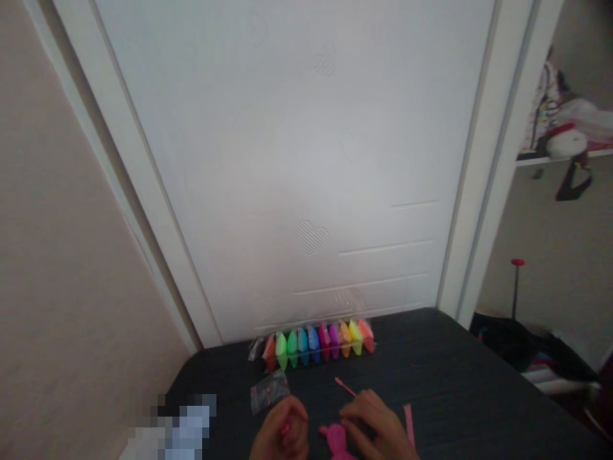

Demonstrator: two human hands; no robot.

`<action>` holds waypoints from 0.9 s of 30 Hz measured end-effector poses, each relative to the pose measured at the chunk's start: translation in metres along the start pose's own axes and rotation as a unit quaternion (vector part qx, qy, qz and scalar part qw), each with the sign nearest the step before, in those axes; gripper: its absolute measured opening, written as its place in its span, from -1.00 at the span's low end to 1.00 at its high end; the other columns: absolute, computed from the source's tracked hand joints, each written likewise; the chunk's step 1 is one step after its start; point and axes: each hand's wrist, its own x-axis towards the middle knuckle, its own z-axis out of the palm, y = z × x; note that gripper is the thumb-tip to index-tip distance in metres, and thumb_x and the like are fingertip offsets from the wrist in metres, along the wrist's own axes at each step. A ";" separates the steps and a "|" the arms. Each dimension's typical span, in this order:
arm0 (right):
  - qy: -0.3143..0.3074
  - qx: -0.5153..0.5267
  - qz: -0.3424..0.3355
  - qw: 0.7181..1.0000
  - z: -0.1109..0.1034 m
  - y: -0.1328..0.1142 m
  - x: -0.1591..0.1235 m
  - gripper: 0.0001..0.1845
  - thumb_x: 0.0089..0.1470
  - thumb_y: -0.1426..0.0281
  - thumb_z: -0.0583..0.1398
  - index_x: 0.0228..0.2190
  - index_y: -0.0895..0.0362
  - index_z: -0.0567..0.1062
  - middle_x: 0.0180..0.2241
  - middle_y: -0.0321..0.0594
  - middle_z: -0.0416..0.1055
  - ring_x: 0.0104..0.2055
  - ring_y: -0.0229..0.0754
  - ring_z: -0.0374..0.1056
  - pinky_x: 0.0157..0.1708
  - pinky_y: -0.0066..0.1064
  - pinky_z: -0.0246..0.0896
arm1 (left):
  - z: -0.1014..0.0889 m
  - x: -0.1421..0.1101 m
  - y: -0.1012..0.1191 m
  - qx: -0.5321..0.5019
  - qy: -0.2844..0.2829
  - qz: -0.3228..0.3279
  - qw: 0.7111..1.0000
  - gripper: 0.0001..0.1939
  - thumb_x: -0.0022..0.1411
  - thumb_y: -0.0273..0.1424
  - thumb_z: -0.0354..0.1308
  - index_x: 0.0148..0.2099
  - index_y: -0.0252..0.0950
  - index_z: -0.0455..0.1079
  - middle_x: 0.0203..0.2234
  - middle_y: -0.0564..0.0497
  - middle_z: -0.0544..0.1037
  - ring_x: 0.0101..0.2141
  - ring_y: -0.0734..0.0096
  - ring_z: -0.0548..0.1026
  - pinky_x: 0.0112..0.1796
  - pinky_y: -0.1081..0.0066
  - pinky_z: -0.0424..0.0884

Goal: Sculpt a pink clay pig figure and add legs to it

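My left hand (280, 433) is curled closed around a small piece of pink clay (286, 429), part of which shows between the fingers. To its right, a pink clay figure (337, 441) with a rounded head and ear-like bumps sits at the bottom edge of the view, its lower part cut off. My right hand (376, 425) is bent beside the figure, fingertips drawn together close to its head; what they pinch, if anything, is hidden. A thin pink modelling tool (345, 386) sticks out past its knuckles; I cannot tell whether it is held. Another flat pink tool (408, 423) lies right of that hand.
A row of colourful clay packets (313, 345) stands along the back of the dark table (450, 377), against a white panel (306, 160). A small clear plastic bag (269, 390) lies ahead of my left hand. Shelves with belongings (565, 140) are at right.
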 end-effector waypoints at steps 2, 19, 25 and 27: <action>0.017 -0.003 0.004 1.000 -0.002 -0.002 0.002 -0.91 0.03 0.46 0.11 -0.41 0.08 0.42 -0.50 -0.32 0.46 -0.43 -0.32 0.38 -0.42 -0.51 0.24 | -0.001 -0.001 0.009 -0.011 0.023 0.020 0.999 -0.58 -0.25 -0.08 0.30 -0.53 -0.33 0.32 -0.78 0.24 -0.09 -0.73 0.74 -0.09 -0.67 0.62 -0.08; 0.059 -0.039 -0.018 0.997 -0.017 -0.018 0.010 -0.74 0.12 0.31 0.05 -0.53 0.14 0.39 -0.58 -0.31 0.40 -0.48 -0.31 0.30 -0.45 -0.46 0.14 | 0.003 0.016 0.022 0.334 0.212 0.208 0.895 -0.68 -0.18 -0.19 0.27 -0.64 -0.35 0.35 -0.74 0.12 0.22 -0.61 0.57 0.15 -0.57 0.53 0.03; 0.009 -0.013 -0.028 0.999 -0.016 -0.007 0.002 -0.81 0.03 0.28 0.16 -0.50 0.13 0.43 -0.53 -0.31 0.44 -0.42 -0.29 0.28 -0.35 -0.38 0.09 | -0.011 0.022 0.010 0.393 0.234 0.215 0.863 -0.65 0.00 -0.14 0.07 -0.57 -0.33 0.36 -0.78 0.16 0.09 -0.67 0.57 0.07 -0.59 0.50 -0.01; 0.002 -0.006 -0.026 1.000 -0.017 -0.006 0.001 -0.84 0.02 0.30 0.17 -0.48 0.14 0.44 -0.51 -0.29 0.44 -0.42 -0.30 0.28 -0.35 -0.37 0.08 | -0.016 0.025 0.009 0.401 0.229 0.218 0.860 -0.62 0.03 -0.13 0.02 -0.57 -0.34 0.37 -0.78 0.16 0.10 -0.68 0.57 0.08 -0.60 0.49 0.01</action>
